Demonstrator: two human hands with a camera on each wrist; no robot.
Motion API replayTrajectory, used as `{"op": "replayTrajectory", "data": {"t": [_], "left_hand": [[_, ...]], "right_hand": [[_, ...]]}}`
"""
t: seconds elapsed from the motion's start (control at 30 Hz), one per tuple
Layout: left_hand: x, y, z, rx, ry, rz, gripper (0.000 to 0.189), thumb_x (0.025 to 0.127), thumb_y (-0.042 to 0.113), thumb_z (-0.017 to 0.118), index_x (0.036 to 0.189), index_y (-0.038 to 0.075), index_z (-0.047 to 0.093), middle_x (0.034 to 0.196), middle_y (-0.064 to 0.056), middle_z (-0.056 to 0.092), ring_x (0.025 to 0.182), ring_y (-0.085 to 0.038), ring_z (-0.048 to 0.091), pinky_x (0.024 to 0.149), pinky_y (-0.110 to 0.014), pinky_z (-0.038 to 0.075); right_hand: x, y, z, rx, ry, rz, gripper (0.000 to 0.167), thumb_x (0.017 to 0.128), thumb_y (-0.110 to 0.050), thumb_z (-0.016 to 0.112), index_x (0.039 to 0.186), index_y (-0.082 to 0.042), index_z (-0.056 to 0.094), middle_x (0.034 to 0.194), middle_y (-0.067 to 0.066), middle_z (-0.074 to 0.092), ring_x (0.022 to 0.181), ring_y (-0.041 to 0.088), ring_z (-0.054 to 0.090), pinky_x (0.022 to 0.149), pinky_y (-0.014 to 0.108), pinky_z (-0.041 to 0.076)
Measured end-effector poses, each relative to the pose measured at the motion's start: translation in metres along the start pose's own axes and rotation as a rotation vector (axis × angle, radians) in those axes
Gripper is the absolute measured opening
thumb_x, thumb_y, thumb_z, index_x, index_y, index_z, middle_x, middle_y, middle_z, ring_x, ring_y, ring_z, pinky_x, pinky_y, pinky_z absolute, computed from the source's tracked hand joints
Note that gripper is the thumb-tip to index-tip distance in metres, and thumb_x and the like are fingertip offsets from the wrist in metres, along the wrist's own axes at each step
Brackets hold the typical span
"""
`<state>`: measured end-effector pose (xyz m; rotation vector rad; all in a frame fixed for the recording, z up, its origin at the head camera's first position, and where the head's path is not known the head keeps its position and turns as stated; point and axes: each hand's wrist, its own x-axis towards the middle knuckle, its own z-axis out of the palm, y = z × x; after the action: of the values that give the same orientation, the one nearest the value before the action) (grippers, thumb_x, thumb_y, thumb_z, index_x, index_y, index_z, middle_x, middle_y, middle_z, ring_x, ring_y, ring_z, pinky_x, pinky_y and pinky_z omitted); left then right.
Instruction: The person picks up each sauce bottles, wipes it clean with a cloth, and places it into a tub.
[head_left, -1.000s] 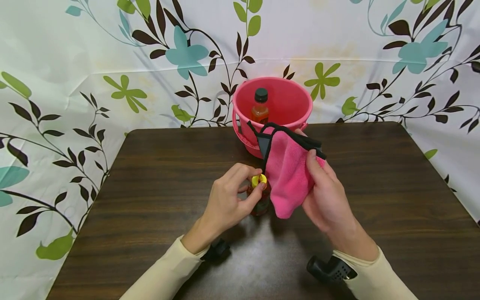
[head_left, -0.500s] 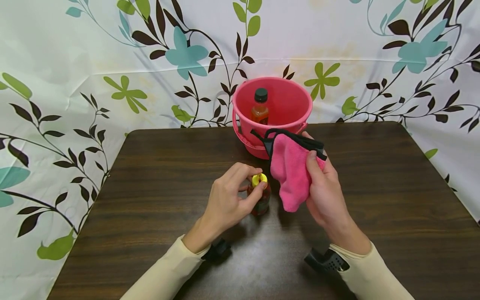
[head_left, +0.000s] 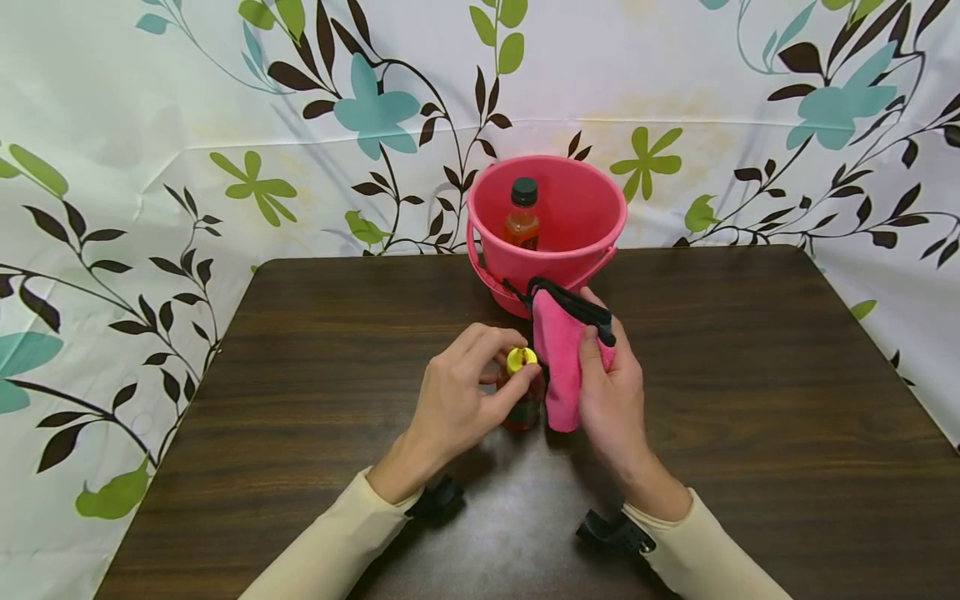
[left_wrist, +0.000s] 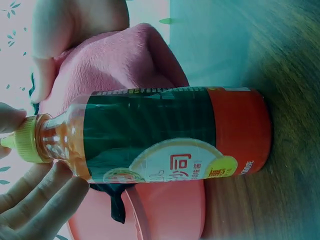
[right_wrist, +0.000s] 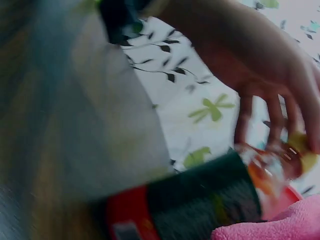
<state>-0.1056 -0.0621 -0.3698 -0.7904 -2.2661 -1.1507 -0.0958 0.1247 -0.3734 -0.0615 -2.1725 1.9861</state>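
A sauce bottle (left_wrist: 150, 135) with red contents, a green label and a yellow cap stands upright on the table. My left hand (head_left: 465, 392) pinches its yellow cap (head_left: 521, 360) between thumb and fingers. In my right hand (head_left: 615, 392) is a folded pink cloth (head_left: 558, 358) with black edging, gripped between thumb and fingers. The cloth hangs right beside the bottle and overlaps its side in the left wrist view. From the right wrist, the bottle's label (right_wrist: 205, 195) shows close up, with the cloth's pink edge (right_wrist: 275, 225) at the lower right.
Behind the hands, a pink bucket (head_left: 600, 208) stands near the table's back edge. Inside it is another bottle (head_left: 522, 221) with a dark cap. The dark wood table (head_left: 337, 333) meets a leaf-patterned cloth backdrop (head_left: 300, 208).
My right hand first drew the pink cloth slightly right of the bottle, then brought it back left against the bottle's side. My left hand has stayed on the cap.
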Motion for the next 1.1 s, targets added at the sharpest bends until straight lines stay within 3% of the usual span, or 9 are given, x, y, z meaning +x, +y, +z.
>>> {"op": "replayTrajectory", "data": {"t": [0.1, 0.3, 0.4, 0.53, 0.7, 0.93, 1.1], "left_hand": [[0.000, 0.000, 0.001, -0.003, 0.001, 0.001, 0.028, 0.090, 0.020, 0.084, 0.113, 0.012, 0.070, 0.099, -0.003, 0.067, 0.076, -0.013, 0.067, 0.065, -0.022, 0.062], [0.001, 0.001, 0.002, -0.007, 0.014, 0.002, 0.026, 0.090, 0.017, 0.084, 0.112, 0.011, 0.071, 0.099, -0.004, 0.067, 0.075, -0.014, 0.067, 0.064, -0.022, 0.062], [0.001, 0.002, 0.002, -0.014, 0.022, 0.001, 0.026, 0.089, 0.016, 0.084, 0.112, 0.011, 0.072, 0.098, -0.005, 0.067, 0.075, -0.014, 0.068, 0.064, -0.023, 0.062], [0.000, 0.001, 0.003, -0.025, 0.027, -0.006, 0.026, 0.090, 0.016, 0.084, 0.113, 0.011, 0.073, 0.098, -0.005, 0.066, 0.076, -0.014, 0.067, 0.063, -0.023, 0.062], [-0.001, 0.000, 0.003, -0.044, 0.028, -0.009, 0.028, 0.089, 0.017, 0.086, 0.114, 0.011, 0.075, 0.098, -0.004, 0.066, 0.082, -0.013, 0.066, 0.061, -0.025, 0.061], [-0.002, -0.002, 0.002, -0.068, 0.013, -0.005, 0.029, 0.089, 0.017, 0.086, 0.116, 0.012, 0.074, 0.098, -0.004, 0.065, 0.084, -0.013, 0.066, 0.061, -0.029, 0.061], [-0.001, -0.002, 0.001, -0.049, 0.003, -0.005, 0.027, 0.091, 0.019, 0.085, 0.114, 0.013, 0.073, 0.098, -0.003, 0.065, 0.083, -0.012, 0.063, 0.060, -0.028, 0.059]], "right_hand": [[-0.010, 0.003, 0.011, -0.017, -0.060, -0.027, 0.046, 0.112, -0.034, 0.052, 0.157, -0.043, 0.047, 0.155, -0.017, 0.054, 0.134, 0.013, 0.056, 0.101, 0.027, 0.056], [-0.026, 0.007, 0.020, 0.046, -0.183, -0.072, 0.049, 0.113, -0.023, 0.050, 0.160, -0.037, 0.044, 0.159, -0.009, 0.055, 0.144, 0.013, 0.051, 0.111, 0.019, 0.049], [-0.032, 0.008, 0.021, 0.053, -0.219, -0.083, 0.053, 0.112, -0.020, 0.050, 0.162, -0.037, 0.041, 0.160, -0.005, 0.054, 0.136, 0.016, 0.057, 0.110, 0.021, 0.051], [-0.036, 0.010, 0.022, 0.050, -0.237, -0.074, 0.057, 0.112, -0.018, 0.051, 0.162, -0.041, 0.037, 0.162, -0.008, 0.049, 0.136, 0.014, 0.058, 0.110, 0.021, 0.051], [-0.037, 0.017, 0.026, 0.065, -0.262, -0.086, 0.062, 0.112, -0.017, 0.051, 0.164, -0.044, 0.030, 0.166, -0.011, 0.045, 0.148, 0.011, 0.050, 0.116, 0.019, 0.045], [-0.036, 0.031, 0.028, 0.040, -0.281, -0.134, 0.068, 0.112, -0.015, 0.050, 0.167, -0.039, 0.021, 0.168, -0.001, 0.040, 0.149, 0.017, 0.048, 0.118, 0.016, 0.040], [-0.036, 0.038, 0.027, 0.049, -0.298, -0.133, 0.067, 0.112, -0.015, 0.049, 0.168, -0.037, 0.019, 0.167, 0.002, 0.042, 0.145, 0.014, 0.052, 0.118, 0.015, 0.041]]}}
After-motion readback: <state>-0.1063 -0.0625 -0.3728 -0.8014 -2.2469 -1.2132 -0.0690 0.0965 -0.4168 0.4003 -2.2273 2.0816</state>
